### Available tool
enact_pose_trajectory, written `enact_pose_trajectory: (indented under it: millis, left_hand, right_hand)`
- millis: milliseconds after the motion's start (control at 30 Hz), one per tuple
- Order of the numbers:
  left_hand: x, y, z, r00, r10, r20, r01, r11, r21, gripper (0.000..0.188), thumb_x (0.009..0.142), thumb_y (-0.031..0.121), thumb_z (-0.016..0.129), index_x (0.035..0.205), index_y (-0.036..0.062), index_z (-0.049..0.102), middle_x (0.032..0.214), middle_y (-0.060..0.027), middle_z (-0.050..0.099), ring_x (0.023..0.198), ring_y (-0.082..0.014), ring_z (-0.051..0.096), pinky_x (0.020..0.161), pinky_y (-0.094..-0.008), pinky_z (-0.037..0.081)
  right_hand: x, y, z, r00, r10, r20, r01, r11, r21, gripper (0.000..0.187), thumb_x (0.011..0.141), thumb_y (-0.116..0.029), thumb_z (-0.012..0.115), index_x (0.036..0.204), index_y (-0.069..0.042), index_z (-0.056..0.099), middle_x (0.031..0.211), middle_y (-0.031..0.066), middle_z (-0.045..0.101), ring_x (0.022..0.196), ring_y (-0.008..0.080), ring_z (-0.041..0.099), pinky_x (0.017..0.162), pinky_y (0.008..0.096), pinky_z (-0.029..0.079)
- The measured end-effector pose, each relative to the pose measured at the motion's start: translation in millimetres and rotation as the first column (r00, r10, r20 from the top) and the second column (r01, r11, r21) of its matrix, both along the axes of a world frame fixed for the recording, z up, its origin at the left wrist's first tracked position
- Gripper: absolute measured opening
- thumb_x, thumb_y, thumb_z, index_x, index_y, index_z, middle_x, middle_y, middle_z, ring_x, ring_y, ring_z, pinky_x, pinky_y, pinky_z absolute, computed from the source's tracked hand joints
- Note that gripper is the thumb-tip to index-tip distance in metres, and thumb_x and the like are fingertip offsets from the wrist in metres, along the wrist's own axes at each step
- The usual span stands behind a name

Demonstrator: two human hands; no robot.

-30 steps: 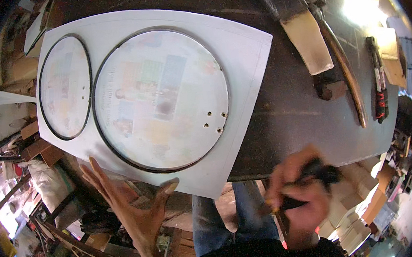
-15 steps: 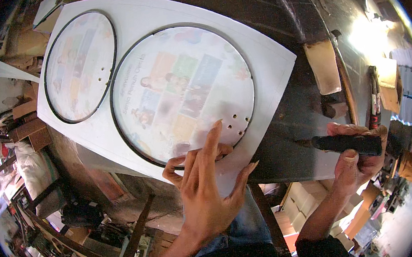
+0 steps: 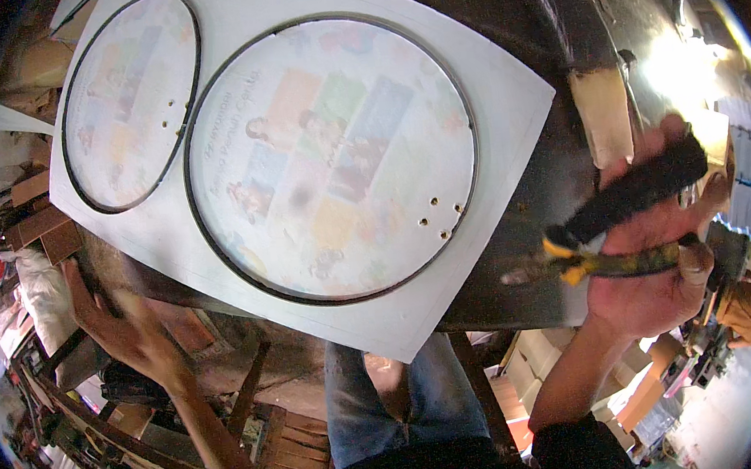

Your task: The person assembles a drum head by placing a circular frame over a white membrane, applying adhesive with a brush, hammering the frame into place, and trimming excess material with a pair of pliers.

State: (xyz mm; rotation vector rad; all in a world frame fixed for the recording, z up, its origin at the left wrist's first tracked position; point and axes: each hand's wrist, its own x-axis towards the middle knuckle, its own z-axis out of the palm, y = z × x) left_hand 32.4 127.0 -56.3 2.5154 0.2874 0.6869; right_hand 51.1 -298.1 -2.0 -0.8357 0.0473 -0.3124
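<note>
A white sheet lies on the dark table, with two printed round panels on it. The large round panel, rimmed in black, has several small holes near its right side. Left of it is a second round panel with a similar rim. My right hand, palm up off the sheet's right side, holds pliers with one black padded handle and yellow parts near the joint; their tip is blurred. My left hand is open and off the sheet, beyond its lower left edge, fingers pointing away and slightly blurred.
The dark table extends to the right. A tan flat piece lies near the bright lamp glare. Brown cardboard boxes and a pale sack stand at the left; pale boxes are below right.
My left hand has left the large panel and moved left past the sheet's edge. My right hand has turned palm up, the pliers' handles now apart. The sheet sits slightly shifted in view.
</note>
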Motion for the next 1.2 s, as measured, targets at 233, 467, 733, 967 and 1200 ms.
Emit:
enact_pose_trajectory:
  millis: [233, 467, 733, 967, 1200]
  left_hand:
    - [83.9, 42.4, -29.1, 0.973, 0.174, -0.155, -0.226, 0.861, -0.455, 0.078, 0.101, 0.054, 0.042, 0.152, -0.0027, 0.027, 0.156, -0.0151, 0.03, 0.142, -0.0239, 0.031, 0.117, -0.0362, 0.02]
    - [86.5, 35.6, -32.0, 0.97, 0.17, -0.176, -0.236, 0.843, -0.484, 0.087, 0.099, 0.061, 0.039, 0.152, -0.0062, 0.023, 0.158, -0.0164, 0.028, 0.144, -0.0254, 0.028, 0.118, -0.0359, 0.017]
    - [86.5, 41.6, -34.3, 0.949, 0.134, -0.285, -0.262, 0.839, -0.477, 0.081, 0.101, 0.058, 0.038, 0.15, -0.0055, 0.029, 0.154, -0.018, 0.036, 0.141, -0.0274, 0.035, 0.117, -0.0373, 0.023]
    - [83.4, 27.4, -30.6, 0.954, 0.129, -0.272, -0.231, 0.893, -0.386, 0.077, 0.102, 0.057, 0.035, 0.15, -0.0039, 0.032, 0.152, -0.0189, 0.04, 0.139, -0.0286, 0.038, 0.116, -0.0375, 0.025]
    - [81.5, 50.1, -40.0, 0.956, 0.125, -0.265, -0.199, 0.941, -0.275, 0.076, 0.101, 0.059, 0.033, 0.151, 0.0015, 0.032, 0.152, -0.0197, 0.039, 0.139, -0.0292, 0.038, 0.115, -0.0379, 0.026]
  right_hand:
    - [48.8, 14.3, -24.8, 0.839, 0.466, 0.281, -0.46, 0.883, -0.094, 0.062, 0.087, -0.015, 0.056, 0.146, -0.005, 0.038, 0.149, 0.0231, 0.035, 0.129, 0.0319, 0.044, 0.11, 0.052, 0.036]
    - [73.4, 19.6, -34.0, 0.808, 0.536, 0.246, -0.562, 0.826, 0.043, 0.056, 0.079, -0.005, 0.053, 0.134, -0.002, 0.045, 0.126, 0.0173, 0.05, 0.101, 0.0226, 0.045, 0.087, 0.039, 0.041]
    - [86.9, 20.3, -29.8, 0.788, 0.587, 0.186, -0.607, 0.791, 0.076, 0.028, 0.071, 0.002, 0.048, 0.098, -0.005, 0.052, 0.087, 0.0046, 0.044, 0.076, 0.0132, 0.042, 0.07, 0.0291, 0.038]
    - [86.1, 21.1, -25.5, 0.787, 0.606, 0.117, -0.616, 0.781, 0.102, 0.02, 0.072, 0.004, 0.047, 0.089, -0.007, 0.049, 0.084, 0.0042, 0.044, 0.071, 0.0122, 0.042, 0.067, 0.0278, 0.037]
    - [93.8, 13.6, -36.0, 0.691, 0.692, 0.207, -0.722, 0.674, 0.156, 0.013, 0.079, 0.002, 0.048, 0.083, -0.011, 0.045, 0.082, 0.0026, 0.046, 0.066, 0.0116, 0.044, 0.064, 0.0275, 0.038]
